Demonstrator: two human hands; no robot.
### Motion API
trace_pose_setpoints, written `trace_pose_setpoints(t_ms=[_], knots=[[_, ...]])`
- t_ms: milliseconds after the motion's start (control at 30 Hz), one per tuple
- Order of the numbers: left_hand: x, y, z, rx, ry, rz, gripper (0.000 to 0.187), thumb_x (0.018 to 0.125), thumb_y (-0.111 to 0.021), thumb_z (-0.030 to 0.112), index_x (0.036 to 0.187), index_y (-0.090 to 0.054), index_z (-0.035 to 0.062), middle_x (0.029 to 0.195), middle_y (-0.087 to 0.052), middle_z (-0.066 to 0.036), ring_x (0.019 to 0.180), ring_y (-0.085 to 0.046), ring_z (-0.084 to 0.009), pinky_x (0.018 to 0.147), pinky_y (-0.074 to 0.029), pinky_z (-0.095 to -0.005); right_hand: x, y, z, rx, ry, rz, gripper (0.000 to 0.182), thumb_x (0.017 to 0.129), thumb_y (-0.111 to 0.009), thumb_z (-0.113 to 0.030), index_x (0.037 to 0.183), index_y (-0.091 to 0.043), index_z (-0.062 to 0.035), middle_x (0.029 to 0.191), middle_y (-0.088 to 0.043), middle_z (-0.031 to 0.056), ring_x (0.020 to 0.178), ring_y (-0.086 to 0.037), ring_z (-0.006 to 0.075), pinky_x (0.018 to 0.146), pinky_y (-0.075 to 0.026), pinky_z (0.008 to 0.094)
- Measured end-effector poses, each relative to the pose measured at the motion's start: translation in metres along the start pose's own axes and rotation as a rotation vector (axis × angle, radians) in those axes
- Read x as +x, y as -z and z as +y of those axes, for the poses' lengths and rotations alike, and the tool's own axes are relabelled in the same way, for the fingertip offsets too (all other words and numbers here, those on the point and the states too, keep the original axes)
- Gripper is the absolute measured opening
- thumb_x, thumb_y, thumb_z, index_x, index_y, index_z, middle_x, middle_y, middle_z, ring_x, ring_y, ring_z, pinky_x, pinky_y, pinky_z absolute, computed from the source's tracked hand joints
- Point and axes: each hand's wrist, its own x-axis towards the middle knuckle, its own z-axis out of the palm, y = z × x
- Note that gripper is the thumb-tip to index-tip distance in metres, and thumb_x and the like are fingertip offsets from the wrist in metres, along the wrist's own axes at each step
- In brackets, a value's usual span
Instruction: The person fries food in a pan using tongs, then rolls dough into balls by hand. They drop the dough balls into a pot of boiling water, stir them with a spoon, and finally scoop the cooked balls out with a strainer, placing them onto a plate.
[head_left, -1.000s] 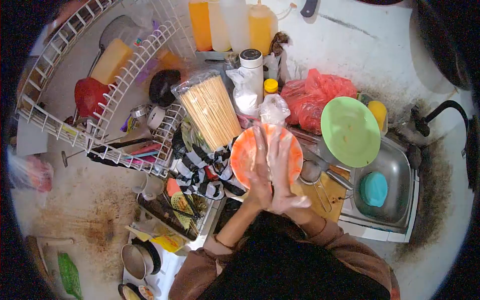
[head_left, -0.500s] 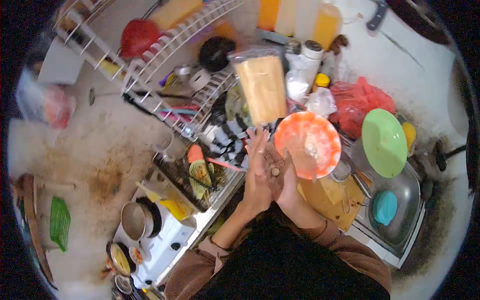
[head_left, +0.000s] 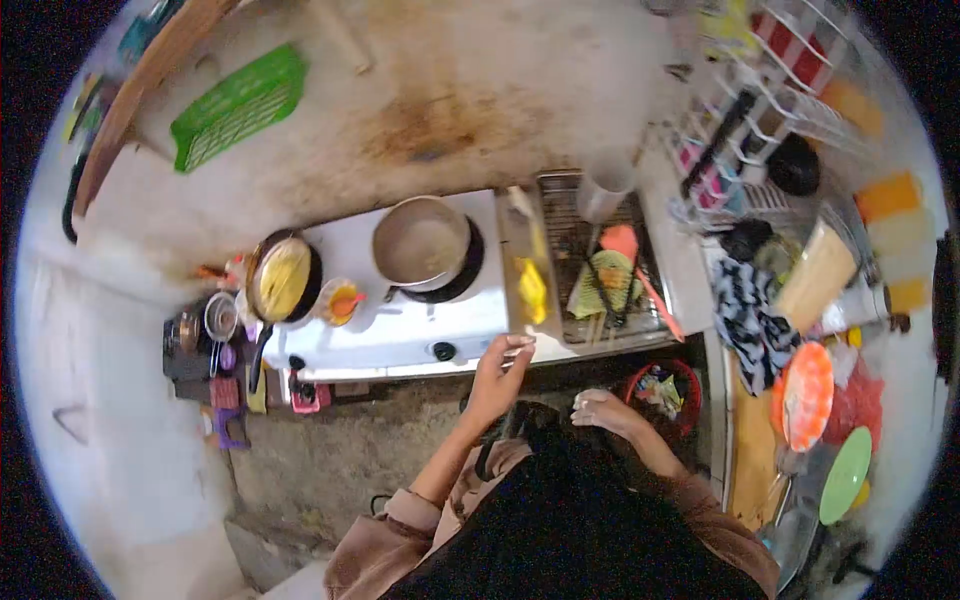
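My left hand [head_left: 498,378] is raised near the front edge of the white stove [head_left: 400,345], thumb and fingers pinched around something small and pale that I cannot make out. To its right is my right hand [head_left: 608,412], over the floor gap, its fingers loosely apart, whitish at the tips and holding nothing visible. On the stove are a grey pot [head_left: 421,242] and, farther left, a dark pan [head_left: 284,279] with yellow contents. A small bowl [head_left: 340,302] with orange contents and a red utensil lies between them.
Right of the stove, a rack tray [head_left: 605,325] holds a green slotted utensil and a coral spatula. A red bin [head_left: 690,400] stands below. At far right are an orange-white plate [head_left: 807,397], a green bowl [head_left: 846,476], a striped cloth [head_left: 745,320] and a dish rack [head_left: 750,190].
The view has swung left toward the stove. My hands, close together near the orange-white plate before, are now apart. The small pale ball on my right palm no longer shows there.
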Motion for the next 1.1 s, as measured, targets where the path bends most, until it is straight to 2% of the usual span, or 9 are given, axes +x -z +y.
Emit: trace_pose_setpoints(t_ms=[100,200,333,467,500,600,733,933,1100], knots=[[-0.014,0.059,-0.029,-0.060,0.136,0.080,0.020,0.086,-0.054,0.017,0.096,-0.054,0.0000,0.084,-0.058,-0.005,0.077,-0.051,-0.0082,0.069,-0.042,-0.0226,0.022,-0.071,-0.038,-0.308,-0.098,0.026,0.024,0.083,-0.055,-0.013,0.103,-0.052,0.0006,0.090,-0.058,0.0096,0.079,-0.060,0.0176,0.067,-0.050,0.0288],[-0.023,0.111,-0.069,-0.025,0.173,0.101,0.023,0.086,-0.053,0.019,0.095,-0.055,-0.0011,0.081,-0.058,-0.003,0.075,-0.051,-0.0077,0.067,-0.042,-0.0228,0.050,-0.128,-0.078,-0.821,0.027,-0.071,0.025,0.080,-0.061,-0.011,0.100,-0.055,0.0021,0.092,-0.059,0.0091,0.079,-0.059,0.0138,0.067,-0.049,0.0259],[-0.027,0.157,-0.101,-0.029,0.182,0.122,0.023,0.086,-0.053,0.020,0.095,-0.056,-0.0005,0.077,-0.057,-0.003,0.070,-0.050,-0.0083,0.064,-0.041,-0.0236,0.102,-0.167,-0.101,-0.638,0.199,-0.179,0.031,0.073,-0.068,-0.010,0.099,-0.057,0.0029,0.091,-0.060,0.0091,0.085,-0.057,0.0142,0.076,-0.046,0.0265],[-0.024,0.189,-0.110,-0.019,0.209,0.103,0.020,0.085,-0.052,0.018,0.095,-0.056,0.0007,0.074,-0.057,-0.003,0.067,-0.050,-0.0090,0.062,-0.041,-0.0239,0.134,-0.207,-0.147,-0.523,0.258,-0.144,0.026,0.078,-0.063,-0.009,0.100,-0.057,0.0026,0.094,-0.059,0.0076,0.087,-0.056,0.0146,0.077,-0.046,0.0263],[-0.023,0.196,-0.108,-0.024,0.243,0.093,0.020,0.085,-0.052,0.017,0.096,-0.056,0.0010,0.073,-0.057,-0.003,0.067,-0.050,-0.0091,0.062,-0.041,-0.0240,0.134,-0.221,-0.165,-0.597,0.218,-0.029,0.026,0.079,-0.062,-0.011,0.100,-0.057,0.0023,0.095,-0.060,0.0084,0.087,-0.057,0.0155,0.077,-0.046,0.0266],[-0.021,0.209,-0.122,-0.047,0.284,0.083,0.019,0.085,-0.051,0.016,0.097,-0.055,0.0010,0.072,-0.056,-0.002,0.066,-0.050,-0.0082,0.062,-0.041,-0.0240,0.163,-0.226,-0.176,-0.923,0.590,0.200,0.024,0.079,-0.062,-0.014,0.098,-0.058,-0.0003,0.095,-0.060,0.0085,0.086,-0.058,0.0154,0.074,-0.046,0.0282],[-0.021,0.219,-0.136,-0.041,0.267,0.068,0.018,0.086,-0.049,0.013,0.099,-0.055,0.0019,0.076,-0.056,-0.001,0.069,-0.050,-0.0082,0.065,-0.041,-0.0235,0.188,-0.246,-0.197,-1.325,0.515,0.402,0.019,0.078,-0.060,-0.022,0.089,-0.061,-0.0060,0.092,-0.060,0.0128,0.085,-0.059,0.0251,0.071,-0.048,0.0340],[-0.023,0.231,-0.120,-0.135,0.306,0.075,0.018,0.087,-0.049,0.013,0.100,-0.054,0.0017,0.080,-0.056,0.000,0.072,-0.050,-0.0081,0.066,-0.040,-0.0230,0.223,-0.239,-0.187,-1.649,0.756,0.382,0.022,0.079,-0.055,-0.027,0.081,-0.063,-0.0074,0.083,-0.060,0.0140,0.074,-0.059,0.0303,0.067,-0.047,0.0391],[-0.025,0.239,-0.122,-0.083,0.303,0.080,0.019,0.086,-0.051,0.014,0.099,-0.055,0.0010,0.084,-0.057,-0.002,0.077,-0.050,-0.0092,0.070,-0.039,-0.0240,0.219,-0.249,-0.188,-1.775,0.673,0.434,0.021,0.079,-0.054,-0.026,0.079,-0.064,-0.0079,0.081,-0.059,0.0105,0.077,-0.057,0.0283,0.068,-0.046,0.0376]])
